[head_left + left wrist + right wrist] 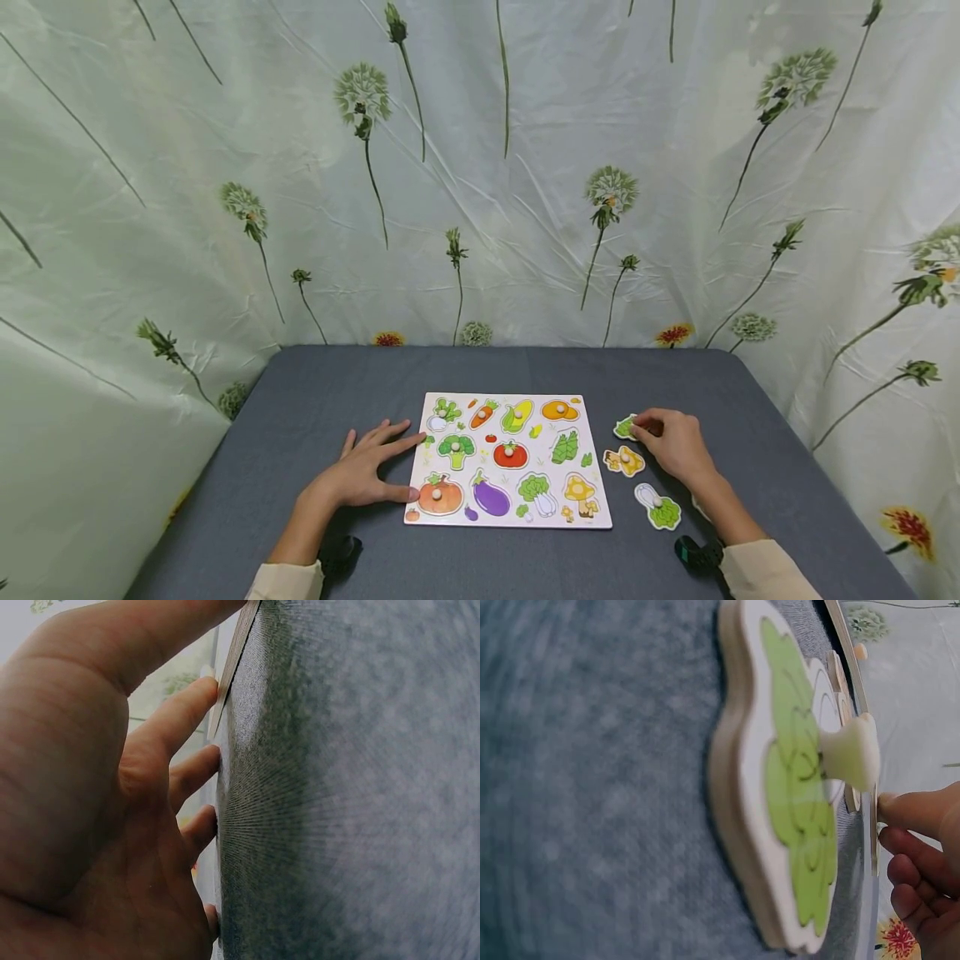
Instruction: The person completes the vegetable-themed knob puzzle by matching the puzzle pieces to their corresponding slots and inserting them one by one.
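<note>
A white vegetable puzzle board [480, 458] lies on the table. My left hand [369, 471] is spread at its left side, with thumb and index finger touching the edge; in the left wrist view those fingers [196, 697] are straight. To the right of the board, my right hand [677, 446] pinches a green vegetable puzzle piece [622, 428], its knob hidden by the fingertips. Nearer me are a yellow mushroom piece [630, 461] and a bok choy piece [660, 508], whose pale knob [855, 754] stands out large in the right wrist view.
Another pale piece [699, 507] is mostly covered by my right wrist. Several knobbed pieces, such as the tomato [511, 455] and broccoli [456, 451], sit in the board. Behind the grey-clothed table [337, 375] hangs a floral curtain [525, 208].
</note>
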The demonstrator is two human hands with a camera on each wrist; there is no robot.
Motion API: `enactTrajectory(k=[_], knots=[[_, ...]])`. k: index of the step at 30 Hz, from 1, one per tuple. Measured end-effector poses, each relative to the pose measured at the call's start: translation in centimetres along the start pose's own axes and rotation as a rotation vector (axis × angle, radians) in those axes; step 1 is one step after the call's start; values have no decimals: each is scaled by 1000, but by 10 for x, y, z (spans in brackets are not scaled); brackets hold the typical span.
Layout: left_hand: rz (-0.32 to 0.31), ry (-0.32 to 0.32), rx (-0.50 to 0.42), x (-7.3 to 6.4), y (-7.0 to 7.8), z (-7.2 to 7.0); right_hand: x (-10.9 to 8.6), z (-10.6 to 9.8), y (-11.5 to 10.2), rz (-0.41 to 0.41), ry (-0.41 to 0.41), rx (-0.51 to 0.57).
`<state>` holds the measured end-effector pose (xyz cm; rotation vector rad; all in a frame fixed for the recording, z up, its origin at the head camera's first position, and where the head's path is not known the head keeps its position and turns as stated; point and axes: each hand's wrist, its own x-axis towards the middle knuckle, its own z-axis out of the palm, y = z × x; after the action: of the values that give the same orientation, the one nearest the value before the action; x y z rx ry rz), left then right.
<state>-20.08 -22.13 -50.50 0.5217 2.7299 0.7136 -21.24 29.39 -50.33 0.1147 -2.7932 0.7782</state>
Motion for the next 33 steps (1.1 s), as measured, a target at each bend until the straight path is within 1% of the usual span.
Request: enactTrajectory(k=[5,15,18,22,25,33], knots=[[-4,-2,0,0,0,0,-2,-3,-2,-3,9,-5],[-16,-6,7,0,1,1,-4,-6,-6,-80,92,-15],[-18,-3,7,0,1,1,-4,-8,-11,-84,110,-10],[-18,0,7,1,2,1,-4,-11,-16,-93,114,6],[-15,0,8,1,3,1,-5,-11,-19,-118,113,14],[-9,-4,3,0,3,0,-8,-3,-28,-194,115,59]])
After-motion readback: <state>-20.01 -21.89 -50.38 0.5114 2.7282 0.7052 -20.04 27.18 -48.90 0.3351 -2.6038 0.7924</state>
